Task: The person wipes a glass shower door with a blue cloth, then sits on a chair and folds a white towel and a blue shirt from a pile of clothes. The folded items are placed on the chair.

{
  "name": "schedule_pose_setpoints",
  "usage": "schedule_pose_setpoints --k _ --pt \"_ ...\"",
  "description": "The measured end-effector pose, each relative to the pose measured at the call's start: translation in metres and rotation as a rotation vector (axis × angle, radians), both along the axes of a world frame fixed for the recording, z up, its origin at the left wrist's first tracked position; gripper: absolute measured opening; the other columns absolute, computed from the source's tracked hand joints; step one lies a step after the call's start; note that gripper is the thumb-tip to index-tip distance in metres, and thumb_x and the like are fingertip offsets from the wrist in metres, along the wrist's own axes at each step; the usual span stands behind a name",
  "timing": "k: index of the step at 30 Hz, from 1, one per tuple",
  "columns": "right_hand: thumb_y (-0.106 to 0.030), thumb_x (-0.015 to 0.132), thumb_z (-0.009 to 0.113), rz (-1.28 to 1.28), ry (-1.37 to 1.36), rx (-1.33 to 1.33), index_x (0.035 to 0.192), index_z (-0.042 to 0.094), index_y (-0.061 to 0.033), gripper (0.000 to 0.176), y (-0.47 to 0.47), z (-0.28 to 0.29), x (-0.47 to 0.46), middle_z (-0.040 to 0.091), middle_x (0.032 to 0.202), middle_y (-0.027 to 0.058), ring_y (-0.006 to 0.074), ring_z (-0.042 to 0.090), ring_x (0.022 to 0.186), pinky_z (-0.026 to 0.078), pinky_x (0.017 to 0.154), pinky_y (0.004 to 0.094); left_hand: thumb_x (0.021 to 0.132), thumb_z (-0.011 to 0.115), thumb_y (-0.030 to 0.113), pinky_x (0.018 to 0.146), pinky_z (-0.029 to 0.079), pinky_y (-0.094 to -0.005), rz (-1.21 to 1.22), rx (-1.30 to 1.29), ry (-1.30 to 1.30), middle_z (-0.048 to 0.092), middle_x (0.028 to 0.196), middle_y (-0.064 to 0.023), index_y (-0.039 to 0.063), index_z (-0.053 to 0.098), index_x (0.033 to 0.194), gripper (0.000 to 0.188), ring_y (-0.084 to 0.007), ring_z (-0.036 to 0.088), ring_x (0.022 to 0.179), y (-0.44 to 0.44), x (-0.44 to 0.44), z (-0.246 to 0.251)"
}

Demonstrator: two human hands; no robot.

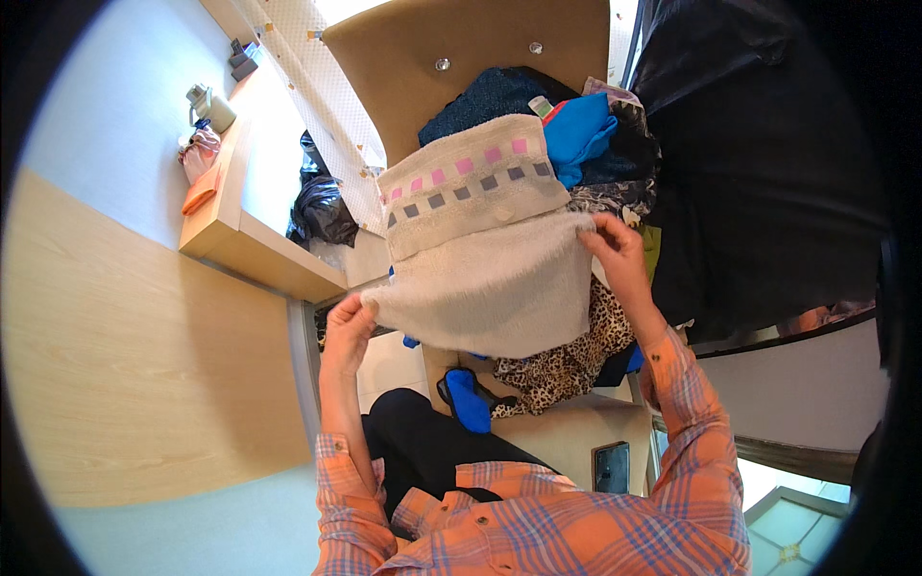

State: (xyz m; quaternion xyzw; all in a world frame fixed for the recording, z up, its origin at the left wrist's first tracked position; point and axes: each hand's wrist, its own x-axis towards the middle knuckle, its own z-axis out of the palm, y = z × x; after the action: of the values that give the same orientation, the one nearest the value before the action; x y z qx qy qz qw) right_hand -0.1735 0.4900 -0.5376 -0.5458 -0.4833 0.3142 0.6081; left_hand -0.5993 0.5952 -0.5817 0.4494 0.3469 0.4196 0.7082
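Note:
A beige terry towel (482,288) is stretched between my hands, sagging in the middle. My left hand (351,327) pinches its lower left corner; my right hand (619,248) pinches its upper right corner. Just beyond it lies a beige towel section (468,176) with rows of pink and grey squares, against the chair pile. Whether both parts are one towel I cannot tell. Under and beside the cloth are a leopard-print garment (555,367), a bright blue cloth (580,137) with a tag, and dark denim (475,104).
A tan upholstered chair back (396,50) with shiny buttons rises behind the pile. On the tan seat (533,428) in front are a blue and black item (468,399) and a phone (611,468). A wooden ledge (238,223) stands left, with black plastic bags (324,209) beside it.

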Motion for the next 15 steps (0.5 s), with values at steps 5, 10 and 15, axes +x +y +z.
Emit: schedule_pose_setpoints --k 5,10,15 --pt "-0.012 0.096 0.068 -0.031 0.02 0.147 0.105 0.071 -0.0029 0.013 0.052 0.02 0.013 0.067 0.089 -0.0048 0.0021 0.057 0.08 0.045 0.072 0.0206 0.096 0.067 0.009 0.089 0.056 -0.0332 0.061 0.068 -0.198 0.074 0.111 -0.0075 0.003 0.071 0.116 0.021 -0.0171 0.07 0.099 0.061 0.016 0.02" --pt "-0.013 0.096 0.069 -0.053 0.091 0.242 0.104 0.072 -0.0007 0.015 0.105 0.027 0.015 0.069 0.091 -0.0036 0.0036 0.059 0.083 0.047 0.076 0.0206 0.096 0.069 0.014 0.084 0.056 -0.0342 0.164 0.06 -0.176 0.074 0.109 -0.0032 0.012 0.071 0.114 0.019 -0.0161 0.069 0.098 0.115 0.04 0.017" --pt "-0.016 0.092 0.072 -0.302 -0.115 0.191 0.095 0.07 0.0009 0.017 0.157 0.03 0.02 0.067 0.078 -0.0011 0.0042 0.056 0.073 0.046 0.066 0.0235 0.097 0.068 0.014 0.086 0.056 -0.0355 0.24 -0.013 -0.214 0.073 0.107 -0.0031 0.01 0.068 0.115 0.019 -0.0177 0.07 0.098 0.16 0.063 0.007"
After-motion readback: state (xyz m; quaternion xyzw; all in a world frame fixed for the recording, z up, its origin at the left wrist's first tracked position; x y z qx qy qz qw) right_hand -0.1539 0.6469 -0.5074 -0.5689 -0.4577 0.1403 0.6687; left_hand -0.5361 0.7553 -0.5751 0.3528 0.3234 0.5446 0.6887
